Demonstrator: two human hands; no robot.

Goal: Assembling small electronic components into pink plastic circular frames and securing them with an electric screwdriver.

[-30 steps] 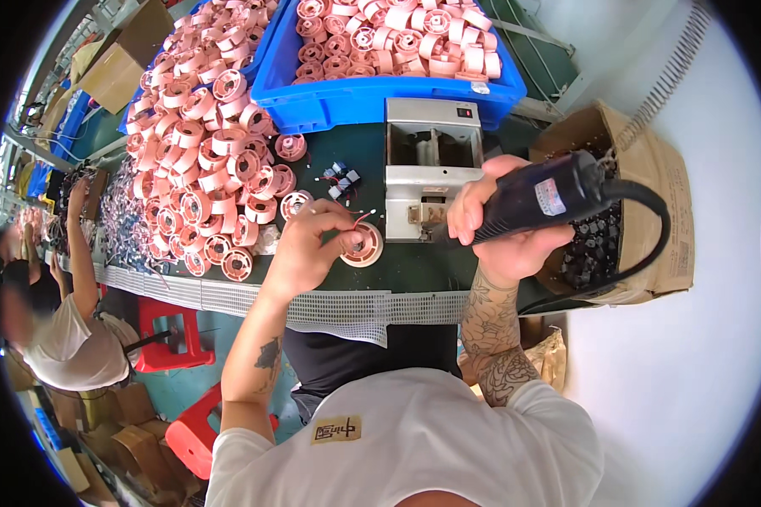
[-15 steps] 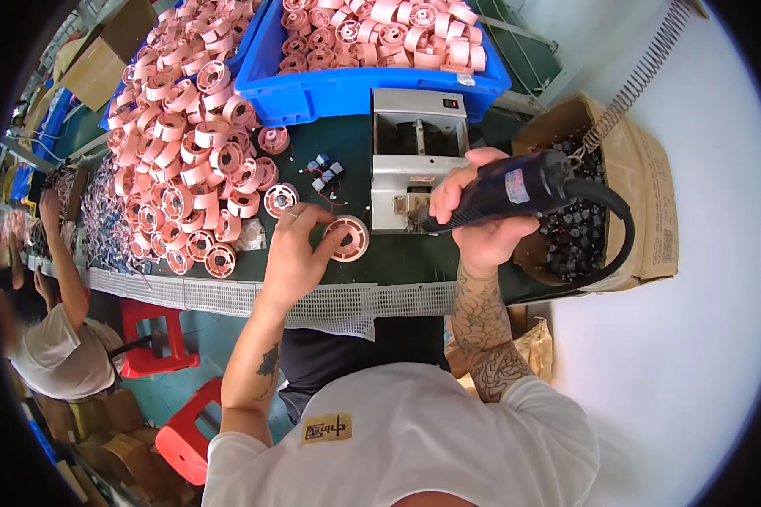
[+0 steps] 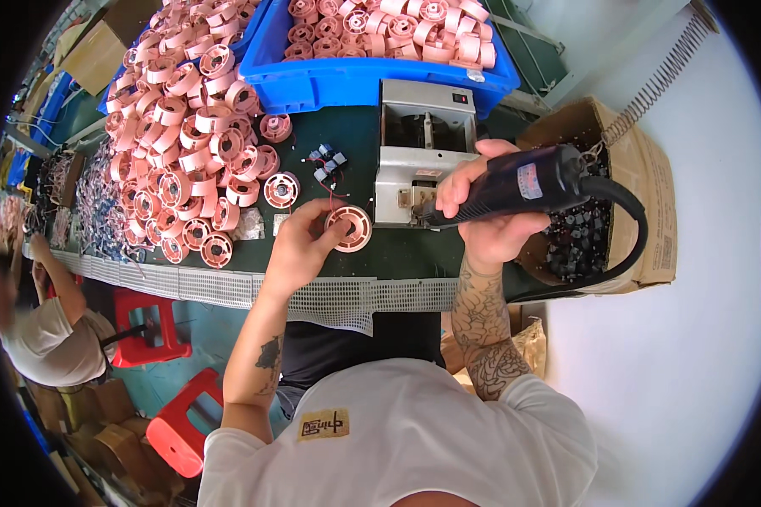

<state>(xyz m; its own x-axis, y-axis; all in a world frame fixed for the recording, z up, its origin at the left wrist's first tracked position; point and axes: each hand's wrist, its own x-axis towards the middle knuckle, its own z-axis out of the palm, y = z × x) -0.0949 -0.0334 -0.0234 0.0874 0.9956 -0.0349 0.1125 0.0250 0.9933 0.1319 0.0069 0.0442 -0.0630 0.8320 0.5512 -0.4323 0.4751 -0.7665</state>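
My left hand (image 3: 300, 252) pinches the rim of a round pink plastic housing (image 3: 364, 229) between thumb and fingers, over the dark green bench top. In my right hand (image 3: 492, 241) is a black electric screwdriver (image 3: 543, 179), tilted nearly level, its cable looping away to the right. The screwdriver's tip points left and meets the front outlet of a grey box-shaped screw feeder (image 3: 402, 157); whether a screw sits on the bit is too small to see. Another pink housing (image 3: 281, 191) lies on the bench just beyond my left hand.
Pink housings (image 3: 196, 160) are heaped at the left; a blue bin (image 3: 313, 89) of them stands behind. Small motors with wires (image 3: 325, 162) lie mid-bench. A carton (image 3: 651, 203) of black parts stands right, below a coiled spring (image 3: 659, 76). A co-worker (image 3: 55, 338) sits at far left.
The view has shifted slightly. My hands keep the same holds, with the screwdriver tip still at the feeder. At far left the co-worker's raised arm has come down.
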